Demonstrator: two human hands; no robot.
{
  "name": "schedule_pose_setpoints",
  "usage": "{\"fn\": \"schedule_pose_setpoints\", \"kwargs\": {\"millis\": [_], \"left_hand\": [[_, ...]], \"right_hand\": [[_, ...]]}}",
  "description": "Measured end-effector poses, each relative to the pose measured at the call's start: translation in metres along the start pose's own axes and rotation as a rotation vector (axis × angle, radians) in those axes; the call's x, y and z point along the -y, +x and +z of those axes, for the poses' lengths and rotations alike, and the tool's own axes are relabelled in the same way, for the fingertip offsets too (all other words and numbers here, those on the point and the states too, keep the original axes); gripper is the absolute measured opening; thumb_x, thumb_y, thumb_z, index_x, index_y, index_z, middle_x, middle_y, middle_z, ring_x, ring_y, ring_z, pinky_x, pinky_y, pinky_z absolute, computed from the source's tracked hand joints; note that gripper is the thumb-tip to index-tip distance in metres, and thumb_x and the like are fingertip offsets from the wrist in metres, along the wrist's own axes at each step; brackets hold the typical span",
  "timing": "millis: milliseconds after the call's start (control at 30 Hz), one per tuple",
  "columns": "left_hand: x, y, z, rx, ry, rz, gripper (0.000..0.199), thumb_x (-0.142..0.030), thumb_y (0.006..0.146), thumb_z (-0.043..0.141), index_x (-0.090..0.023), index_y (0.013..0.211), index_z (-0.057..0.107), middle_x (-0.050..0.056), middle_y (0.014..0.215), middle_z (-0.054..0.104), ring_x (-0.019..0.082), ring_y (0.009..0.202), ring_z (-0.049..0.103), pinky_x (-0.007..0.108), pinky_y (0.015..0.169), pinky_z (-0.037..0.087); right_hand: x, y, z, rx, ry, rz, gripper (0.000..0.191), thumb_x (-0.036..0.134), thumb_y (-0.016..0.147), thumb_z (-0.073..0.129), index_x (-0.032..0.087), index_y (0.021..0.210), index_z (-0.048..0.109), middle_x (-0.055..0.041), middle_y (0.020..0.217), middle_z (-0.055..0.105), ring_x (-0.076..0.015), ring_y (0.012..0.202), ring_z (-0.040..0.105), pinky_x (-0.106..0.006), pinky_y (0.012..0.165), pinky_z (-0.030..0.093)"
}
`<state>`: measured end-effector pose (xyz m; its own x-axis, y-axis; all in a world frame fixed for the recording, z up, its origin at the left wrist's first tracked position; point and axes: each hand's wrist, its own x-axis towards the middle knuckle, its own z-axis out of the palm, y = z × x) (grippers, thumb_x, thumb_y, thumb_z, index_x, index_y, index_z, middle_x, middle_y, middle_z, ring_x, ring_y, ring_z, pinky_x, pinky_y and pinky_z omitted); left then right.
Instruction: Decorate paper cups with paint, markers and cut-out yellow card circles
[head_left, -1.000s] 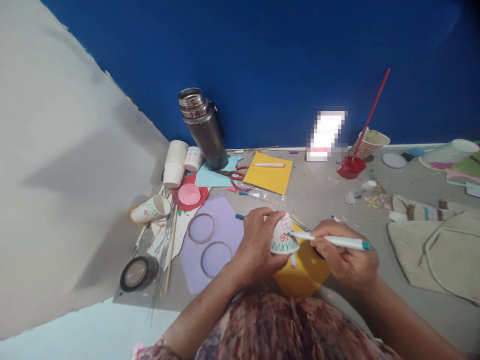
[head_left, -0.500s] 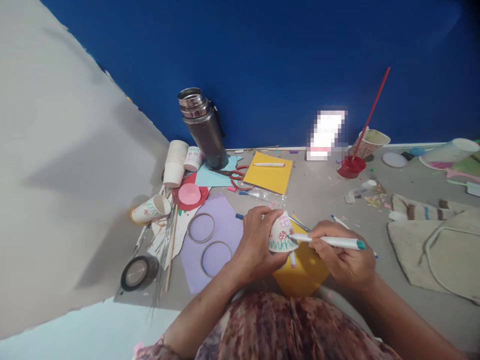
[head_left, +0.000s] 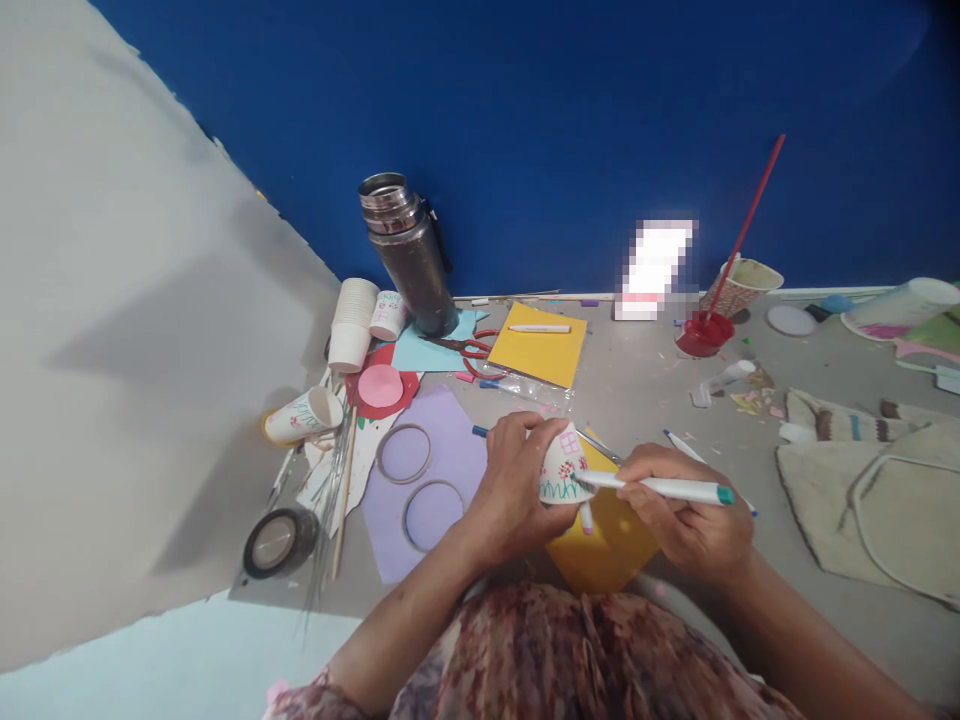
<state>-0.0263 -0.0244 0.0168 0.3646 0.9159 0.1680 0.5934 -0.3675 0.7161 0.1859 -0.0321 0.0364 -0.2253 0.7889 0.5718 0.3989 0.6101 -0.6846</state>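
Note:
My left hand (head_left: 517, 480) is wrapped round a white paper cup (head_left: 559, 470), turned with its wide rim down. On the cup's side are a pink window, red flower dots and green grass strokes. My right hand (head_left: 690, 505) grips a white felt-tip pen (head_left: 667, 487) with a green end. The pen's tip meets the cup's side near the flowers and grass. Beneath the cup lies an orange-yellow paper sheet (head_left: 607, 550), with a pink-ended white pen (head_left: 586, 517) on it. The far side of the cup is hidden by my left fingers.
Left of my hands are purple paper (head_left: 457, 450) with two tape rings, a black tape roll (head_left: 279, 543), stacked paper cups (head_left: 352, 325) and a steel flask (head_left: 412, 260). Red-handled scissors (head_left: 469, 347) lie behind. At right are a red pot (head_left: 705, 335) and beige fabric (head_left: 847, 500).
The pen tip has shifted very slightly against the cup. Both hands keep their holds, and the view has moved a little.

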Motion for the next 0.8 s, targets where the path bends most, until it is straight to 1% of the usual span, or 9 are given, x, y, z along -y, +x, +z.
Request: {"fn": "schedule_pose_setpoints", "kwargs": {"millis": [100,167,367,433,533,600,667,733,800], "left_hand": [[0.000,0.001,0.000,-0.001,0.011,0.005,0.079,-0.027,0.067,0.080,-0.022,0.140,0.050,0.015,0.134,0.047,0.036,0.130,0.047,0.054,0.109,0.041],[0.000,0.001,-0.001,-0.001,0.019,0.012,0.078,-0.027,0.068,0.079,-0.021,0.140,0.050,0.015,0.134,0.048,0.036,0.130,0.047,0.054,0.109,0.041],[0.002,0.000,0.001,-0.010,0.014,0.036,0.078,-0.024,0.069,0.080,-0.023,0.141,0.048,0.015,0.135,0.048,0.036,0.132,0.047,0.056,0.110,0.040],[0.003,0.000,0.001,-0.017,-0.003,0.041,0.079,-0.024,0.070,0.080,-0.024,0.142,0.048,0.015,0.137,0.048,0.037,0.134,0.045,0.056,0.112,0.039],[0.004,0.000,0.001,-0.065,-0.061,0.067,0.081,-0.022,0.071,0.079,-0.025,0.144,0.044,0.015,0.139,0.048,0.036,0.137,0.045,0.055,0.113,0.040],[0.005,0.000,0.001,-0.117,-0.093,0.090,0.083,-0.019,0.072,0.079,-0.025,0.146,0.042,0.014,0.139,0.049,0.034,0.135,0.047,0.053,0.113,0.042],[0.006,0.000,0.001,-0.153,-0.113,0.108,0.084,-0.020,0.073,0.079,-0.026,0.146,0.040,0.014,0.139,0.051,0.033,0.132,0.050,0.052,0.111,0.043],[0.007,0.000,0.001,-0.164,-0.134,0.111,0.085,-0.023,0.073,0.083,-0.027,0.146,0.041,0.014,0.139,0.053,0.033,0.131,0.052,0.052,0.111,0.044],[0.009,-0.003,0.000,-0.155,-0.156,0.104,0.087,-0.026,0.072,0.087,-0.028,0.146,0.041,0.014,0.140,0.053,0.034,0.131,0.053,0.052,0.111,0.044]], "right_hand": [[-0.001,-0.002,0.000,0.012,-0.015,-0.028,0.010,0.014,0.091,0.062,0.022,0.087,0.067,-0.0001,0.070,0.072,-0.0148,0.056,0.067,-0.024,0.053,0.053],[-0.002,-0.004,0.000,0.012,-0.022,-0.015,0.011,0.014,0.092,0.061,0.022,0.088,0.066,0.0003,0.071,0.071,-0.0144,0.058,0.066,-0.024,0.054,0.052],[-0.007,-0.013,-0.003,-0.044,-0.028,0.031,0.011,0.013,0.094,0.063,0.024,0.092,0.067,0.0013,0.075,0.070,-0.0138,0.062,0.065,-0.024,0.059,0.053],[-0.009,-0.016,-0.002,-0.082,-0.007,0.049,0.010,0.014,0.094,0.064,0.023,0.094,0.068,0.0011,0.078,0.070,-0.0135,0.064,0.065,-0.024,0.061,0.053],[-0.012,-0.021,-0.002,-0.185,0.065,0.115,0.016,0.014,0.097,0.061,0.023,0.107,0.070,0.0015,0.081,0.072,-0.0109,0.057,0.061,-0.023,0.055,0.052],[-0.014,-0.021,-0.003,-0.219,0.075,0.161,0.022,0.014,0.100,0.059,0.024,0.116,0.070,0.0013,0.083,0.074,-0.0104,0.056,0.061,-0.023,0.057,0.052],[-0.015,-0.019,-0.005,-0.167,0.031,0.196,0.021,0.018,0.099,0.063,0.025,0.118,0.070,0.0003,0.088,0.076,-0.0118,0.061,0.064,-0.024,0.064,0.055],[-0.017,-0.015,-0.008,-0.057,-0.003,0.216,0.024,0.027,0.094,0.073,0.026,0.118,0.071,-0.0013,0.093,0.077,-0.0143,0.068,0.068,-0.026,0.068,0.056],[-0.020,-0.012,-0.010,0.051,-0.001,0.218,0.045,0.039,0.083,0.085,0.026,0.124,0.070,-0.0043,0.102,0.076,-0.0186,0.078,0.071,-0.029,0.073,0.058]]}}
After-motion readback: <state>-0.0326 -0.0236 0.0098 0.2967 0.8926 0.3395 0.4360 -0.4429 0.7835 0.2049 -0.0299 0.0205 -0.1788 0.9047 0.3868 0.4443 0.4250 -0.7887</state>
